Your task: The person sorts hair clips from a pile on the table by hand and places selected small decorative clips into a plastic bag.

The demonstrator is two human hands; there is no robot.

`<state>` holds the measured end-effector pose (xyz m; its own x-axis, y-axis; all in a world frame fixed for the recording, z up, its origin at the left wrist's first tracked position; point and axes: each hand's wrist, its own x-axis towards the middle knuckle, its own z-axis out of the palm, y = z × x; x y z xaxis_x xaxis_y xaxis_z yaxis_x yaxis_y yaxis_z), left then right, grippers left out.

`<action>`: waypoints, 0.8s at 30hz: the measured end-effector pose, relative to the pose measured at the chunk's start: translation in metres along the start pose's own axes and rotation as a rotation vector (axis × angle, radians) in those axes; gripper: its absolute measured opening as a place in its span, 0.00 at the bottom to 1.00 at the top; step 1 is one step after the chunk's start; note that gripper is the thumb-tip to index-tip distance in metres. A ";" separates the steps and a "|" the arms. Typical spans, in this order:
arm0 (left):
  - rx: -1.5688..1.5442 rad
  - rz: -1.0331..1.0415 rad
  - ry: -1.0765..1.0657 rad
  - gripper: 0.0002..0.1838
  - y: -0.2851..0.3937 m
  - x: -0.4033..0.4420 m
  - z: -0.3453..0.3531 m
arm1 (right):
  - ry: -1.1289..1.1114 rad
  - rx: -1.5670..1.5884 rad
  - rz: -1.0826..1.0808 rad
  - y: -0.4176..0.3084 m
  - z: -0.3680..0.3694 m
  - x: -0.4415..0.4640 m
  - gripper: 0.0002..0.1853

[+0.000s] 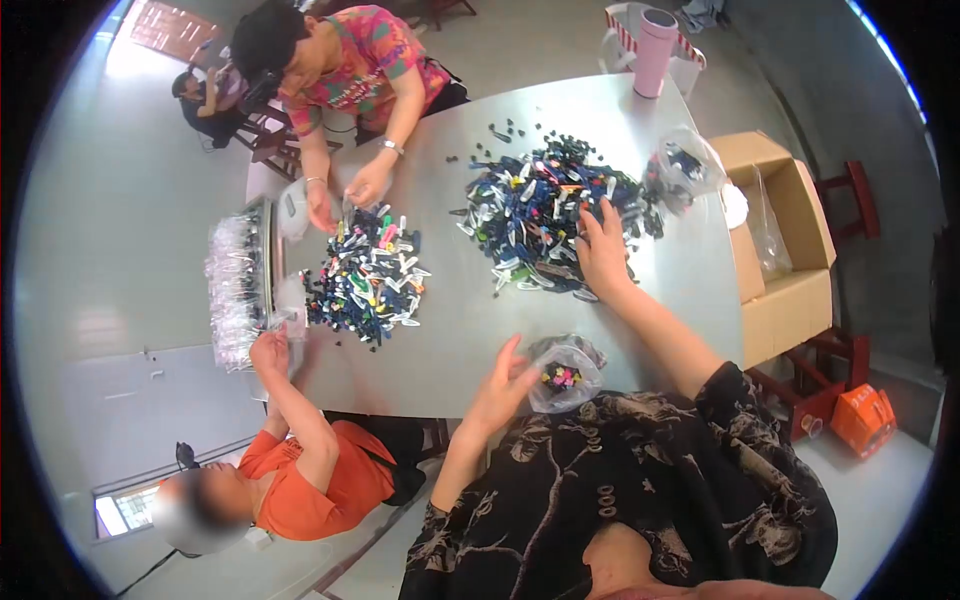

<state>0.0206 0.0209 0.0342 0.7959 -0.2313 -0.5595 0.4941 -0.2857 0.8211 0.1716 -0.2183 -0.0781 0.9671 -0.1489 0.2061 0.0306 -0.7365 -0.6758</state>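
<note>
A large heap of small, mostly dark blue, black and white clip-like pieces lies on the metal table, with a few bright ones among them. On the heap's right side rests my right hand, its fingers apart and touching the pieces. My left hand is held open near the table's front edge, fingers spread, with nothing visible in it. Just right of it stands a clear plastic bag with small pink, yellow and dark pieces inside.
A second heap lies on the left, with two people's hands at its edge. Beyond it stands a tray of clear-wrapped packs. At the right are a filled plastic bag, an open cardboard box and a pink tumbler.
</note>
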 end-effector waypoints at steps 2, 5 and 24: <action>0.012 0.004 0.030 0.42 -0.006 0.002 -0.015 | -0.042 0.134 0.011 -0.015 -0.009 0.009 0.26; 0.068 -0.003 0.085 0.40 -0.025 0.012 -0.039 | -0.127 0.203 -0.076 -0.035 -0.020 0.022 0.23; 0.057 0.305 0.243 0.27 -0.045 0.202 -0.033 | -0.702 1.152 -0.893 -0.330 -0.242 0.006 0.27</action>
<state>0.1710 0.0178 -0.1117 0.9661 -0.0886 -0.2425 0.2078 -0.2909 0.9339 0.1064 -0.1352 0.3173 0.4466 0.5868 0.6754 0.4679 0.4902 -0.7354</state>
